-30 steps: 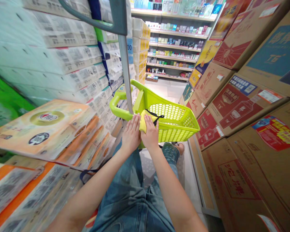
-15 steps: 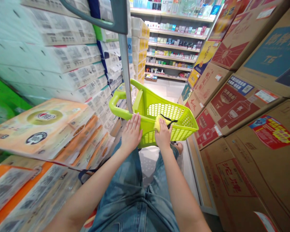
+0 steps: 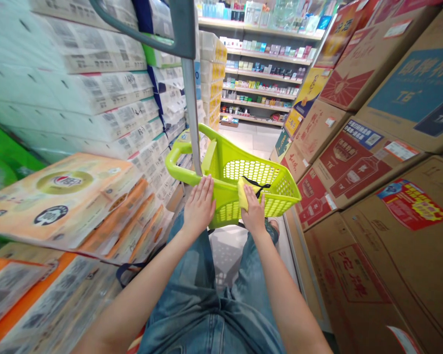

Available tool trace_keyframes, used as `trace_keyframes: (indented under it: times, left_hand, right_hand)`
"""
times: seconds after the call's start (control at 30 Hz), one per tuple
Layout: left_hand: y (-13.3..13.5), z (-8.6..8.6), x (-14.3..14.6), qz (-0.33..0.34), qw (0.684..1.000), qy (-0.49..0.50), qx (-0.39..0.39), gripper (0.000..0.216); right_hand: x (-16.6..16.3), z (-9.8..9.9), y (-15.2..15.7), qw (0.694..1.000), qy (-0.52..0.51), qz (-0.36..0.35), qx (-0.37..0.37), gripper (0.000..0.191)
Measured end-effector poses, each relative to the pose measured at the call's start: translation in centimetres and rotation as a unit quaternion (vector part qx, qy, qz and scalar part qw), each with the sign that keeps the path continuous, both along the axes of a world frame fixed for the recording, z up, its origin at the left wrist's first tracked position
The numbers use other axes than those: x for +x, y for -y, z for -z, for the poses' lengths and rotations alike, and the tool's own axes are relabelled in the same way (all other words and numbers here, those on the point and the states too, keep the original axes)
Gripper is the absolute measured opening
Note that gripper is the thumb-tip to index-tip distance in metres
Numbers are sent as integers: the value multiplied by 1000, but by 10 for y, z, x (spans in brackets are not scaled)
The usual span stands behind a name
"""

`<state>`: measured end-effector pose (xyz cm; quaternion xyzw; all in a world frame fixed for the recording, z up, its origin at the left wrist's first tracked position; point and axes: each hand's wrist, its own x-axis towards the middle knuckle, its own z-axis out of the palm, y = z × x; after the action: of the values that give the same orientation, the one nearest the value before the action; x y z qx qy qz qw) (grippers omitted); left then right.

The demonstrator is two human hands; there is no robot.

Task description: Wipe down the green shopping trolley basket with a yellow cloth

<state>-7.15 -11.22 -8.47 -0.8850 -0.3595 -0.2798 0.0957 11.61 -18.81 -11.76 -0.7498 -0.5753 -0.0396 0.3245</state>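
Observation:
A lime-green plastic shopping basket (image 3: 226, 196) with perforated walls and a long grey pull handle (image 3: 190, 103) is in front of my legs. My left hand (image 3: 199, 209) lies flat on its near rim beside the foot of the handle, fingers stretched out. My right hand (image 3: 254, 212) presses a yellow cloth (image 3: 242, 191) against the near side, with its fingers bent over the rim. A thin black strap (image 3: 265, 186) runs from the cloth over the basket's inside. Part of the cloth is hidden under my right hand.
Stacked white paper packs (image 3: 112, 81) and orange-and-cream packs (image 3: 84, 182) rise close on the left. Cardboard cartons (image 3: 376, 221) wall the right side. Beyond the basket, the tiled floor (image 3: 249, 136) leads to shelves of small boxes (image 3: 262, 59).
My right hand has slid slightly down the near side of the basket with the yellow cloth. My left hand stays on the rim. The view has shifted a little.

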Motion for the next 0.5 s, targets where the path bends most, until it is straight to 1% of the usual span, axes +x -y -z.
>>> trace_keyframes:
  times: [0.13,0.2,0.27,0.33,0.4,0.5]
  left_hand:
    - [-5,0,-1,2,1000,-2,5,70]
    - [-12,0,-2,2,1000,-3,6,69]
    - [-20,0,-1,-1,1000,-3,4,69]
    - [-31,0,2,-6,1000,1,-3,70]
    - [-44,-1,8,-12,1000,7,-11,70]
    - [-60,-5,25,-24,999,17,-23,71]
  right_hand:
    - [27,0,5,998,38,-36,-32,71]
    - [44,1,7,998,43,-19,-43,69]
    - [60,5,10,998,37,14,-47,68]
    - [71,10,12,998,30,35,-49,68]
    - [75,13,9,997,24,41,-54,68]
    - [70,12,-4,997,12,48,-57,66]
